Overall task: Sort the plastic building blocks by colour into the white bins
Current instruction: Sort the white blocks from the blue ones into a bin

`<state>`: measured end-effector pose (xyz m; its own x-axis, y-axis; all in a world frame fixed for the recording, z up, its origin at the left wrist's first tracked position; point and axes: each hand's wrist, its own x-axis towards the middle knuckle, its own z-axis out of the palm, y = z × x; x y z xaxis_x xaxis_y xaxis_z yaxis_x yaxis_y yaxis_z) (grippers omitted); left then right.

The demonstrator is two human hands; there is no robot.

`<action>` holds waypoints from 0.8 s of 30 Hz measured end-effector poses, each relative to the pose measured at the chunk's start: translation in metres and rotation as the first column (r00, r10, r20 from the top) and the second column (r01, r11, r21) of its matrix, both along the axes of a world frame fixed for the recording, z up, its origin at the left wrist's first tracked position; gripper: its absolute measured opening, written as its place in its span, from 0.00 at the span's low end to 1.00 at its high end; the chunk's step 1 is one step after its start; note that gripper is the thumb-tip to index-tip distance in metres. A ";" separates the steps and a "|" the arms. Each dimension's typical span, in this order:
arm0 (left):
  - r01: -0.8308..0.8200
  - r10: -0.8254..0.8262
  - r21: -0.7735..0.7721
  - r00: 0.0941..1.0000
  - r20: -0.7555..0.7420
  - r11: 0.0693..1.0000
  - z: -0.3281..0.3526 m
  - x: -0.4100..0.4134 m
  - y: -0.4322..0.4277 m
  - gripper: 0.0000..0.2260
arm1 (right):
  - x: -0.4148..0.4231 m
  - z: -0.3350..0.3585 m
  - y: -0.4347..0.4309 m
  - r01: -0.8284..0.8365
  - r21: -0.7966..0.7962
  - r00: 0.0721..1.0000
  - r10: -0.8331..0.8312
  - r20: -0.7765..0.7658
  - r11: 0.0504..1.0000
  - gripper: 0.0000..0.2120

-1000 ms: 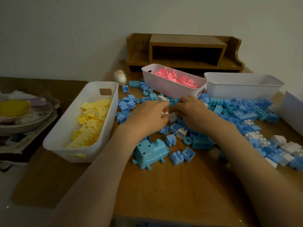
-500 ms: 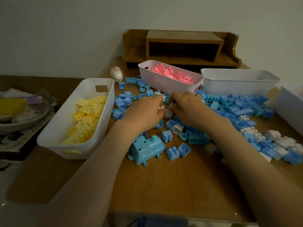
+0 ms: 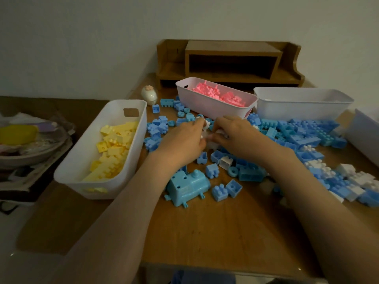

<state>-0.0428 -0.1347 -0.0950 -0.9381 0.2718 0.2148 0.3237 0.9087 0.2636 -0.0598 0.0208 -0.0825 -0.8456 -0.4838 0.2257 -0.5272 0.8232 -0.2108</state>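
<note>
The wooden bench [image 3: 205, 232] carries the white bins [image 3: 297, 108]: one has yellow blocks [image 3: 114, 144], one has pink blocks [image 3: 217, 94]. Loose blue blocks [image 3: 297, 136] cover the bench's middle and right, with white blocks [image 3: 356, 177] mixed in. The left hand [image 3: 182, 142] and right hand [image 3: 242, 140] meet over the pile, their fingers [image 3: 225, 123] curled round small white blocks. These look light, hard and a bit slippery, so pinching the flat sides should hold best.

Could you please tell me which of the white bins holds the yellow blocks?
The leftmost bin, with the handle cutout in its end; the rear middle bin holds pink blocks, the bin right of it shows none.
</note>
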 end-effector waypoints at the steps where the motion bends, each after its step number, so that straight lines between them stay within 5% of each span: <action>1: 0.010 -0.010 0.002 1.000 0.003 1.000 -0.001 -0.001 -0.001 0.14 | 0.001 0.002 -0.001 -0.017 0.009 0.999 0.016 0.039 1.000 0.11; 6: 0.032 -0.034 0.067 0.999 0.033 0.997 -0.003 -0.003 -0.003 0.11 | 0.002 0.005 -0.004 -0.064 0.101 0.985 0.047 0.164 0.993 0.12; 10: 0.020 -0.019 0.057 1.000 -0.012 0.998 -0.004 -0.002 -0.003 0.13 | 0.001 0.002 -0.001 -0.072 0.115 0.993 0.061 0.098 0.991 0.11; 14: 0.002 0.004 0.084 0.998 -0.070 0.997 -0.002 -0.003 -0.004 0.14 | 0.006 0.005 -0.003 -0.021 -0.299 0.991 0.059 0.116 0.954 0.09; 19: -0.058 0.106 0.353 0.987 -0.119 0.934 0.008 -0.001 0.003 0.13 | 0.008 0.010 -0.010 0.276 -0.763 0.882 0.162 0.443 0.585 0.11; 24: -0.054 0.136 0.557 0.985 -0.107 0.829 0.017 0.005 0.006 0.13 | 0.011 0.015 -0.012 0.599 -0.763 0.659 0.390 0.643 0.243 0.10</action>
<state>-0.0377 -0.1291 -0.0785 -0.9031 -0.0191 0.4290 0.3132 0.6542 0.6884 -0.0490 0.0087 -0.0674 -0.9500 -0.2472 -0.1910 0.2413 -0.1924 -0.9512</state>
